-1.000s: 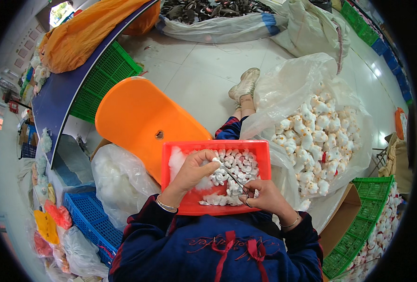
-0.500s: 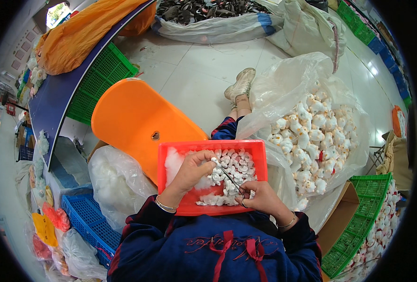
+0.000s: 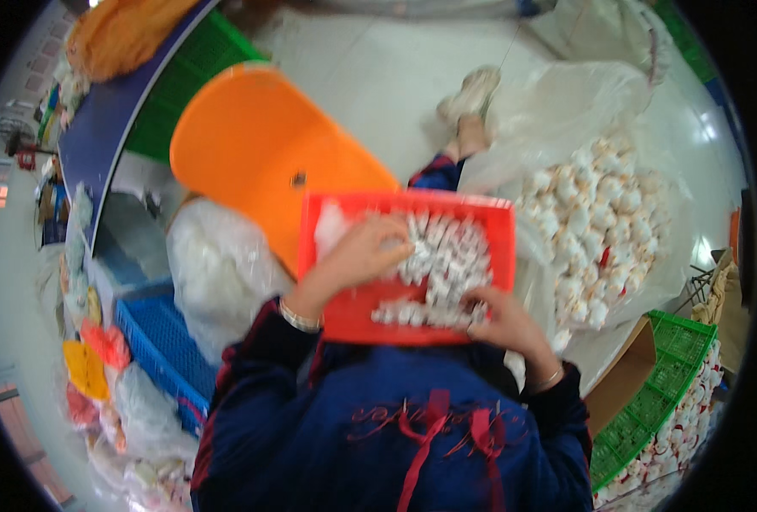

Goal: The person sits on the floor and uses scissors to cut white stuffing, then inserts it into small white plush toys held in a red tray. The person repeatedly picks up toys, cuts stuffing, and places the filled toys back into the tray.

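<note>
A red plastic tray (image 3: 351, 317) lies on my lap, filled with several small white pieces (image 3: 446, 256). My left hand (image 3: 357, 256) rests on the pile at the tray's left side with its fingers curled over the pieces. At the tray's near right edge, my right hand (image 3: 506, 320) has its fingers bent among the white pieces. The picture is blurred, so what either hand grips is unclear. A bracelet sits on each wrist.
An orange plastic chair seat (image 3: 259, 154) stands to the left beyond the tray. A clear bag of white items (image 3: 600, 222) lies to the right, and a green crate (image 3: 660, 401) stands beside it. A blue crate (image 3: 161, 341) and filled bags sit at my left.
My right hand has dropped from the tray's middle to its near right edge. The thin dark tool it held half a second ago no longer shows. The view has gone blurry.
</note>
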The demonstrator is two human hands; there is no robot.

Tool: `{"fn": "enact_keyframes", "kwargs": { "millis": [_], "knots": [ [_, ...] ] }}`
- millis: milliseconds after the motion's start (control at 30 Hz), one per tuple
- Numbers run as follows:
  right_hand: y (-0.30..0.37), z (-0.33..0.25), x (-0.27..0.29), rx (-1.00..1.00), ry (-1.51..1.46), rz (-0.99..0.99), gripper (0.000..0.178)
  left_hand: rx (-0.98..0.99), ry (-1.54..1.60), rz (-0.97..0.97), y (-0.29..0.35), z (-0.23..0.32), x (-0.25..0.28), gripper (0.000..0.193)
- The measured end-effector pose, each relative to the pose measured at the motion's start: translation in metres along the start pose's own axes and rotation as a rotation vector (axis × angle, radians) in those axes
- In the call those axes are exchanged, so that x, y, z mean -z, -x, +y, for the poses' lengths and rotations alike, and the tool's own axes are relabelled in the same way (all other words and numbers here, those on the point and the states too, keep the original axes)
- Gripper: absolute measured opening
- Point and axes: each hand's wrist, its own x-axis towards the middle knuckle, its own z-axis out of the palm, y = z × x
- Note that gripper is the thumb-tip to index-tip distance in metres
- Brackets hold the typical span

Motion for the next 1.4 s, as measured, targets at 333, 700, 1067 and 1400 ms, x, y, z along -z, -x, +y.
{"fn": "enact_keyframes", "kwargs": {
  "millis": [333, 700, 1067, 1400],
  "knots": [
    [-0.005, 0.007, 0.001, -0.224, -0.206, -0.009, 0.029, 0.365, 0.051, 0.355, 0.121, 0.049, 0.078, 0.011],
    [-0.027, 0.003, 0.004, -0.102, 0.113, 0.025, 0.033, 0.828, -0.061, -0.534, 0.260, -0.012, -0.033, 0.020],
    [-0.061, 0.007, -0.008, 0.147, 0.222, -0.034, 0.033, 1.253, 0.572, -0.424, 0.282, 0.000, -0.059, 0.019],
    [-0.055, 0.013, -0.005, 0.080, 0.104, -0.088, 0.037, 0.905, 0.560, 0.505, 0.268, -0.026, -0.126, 0.038]
  ]
}}
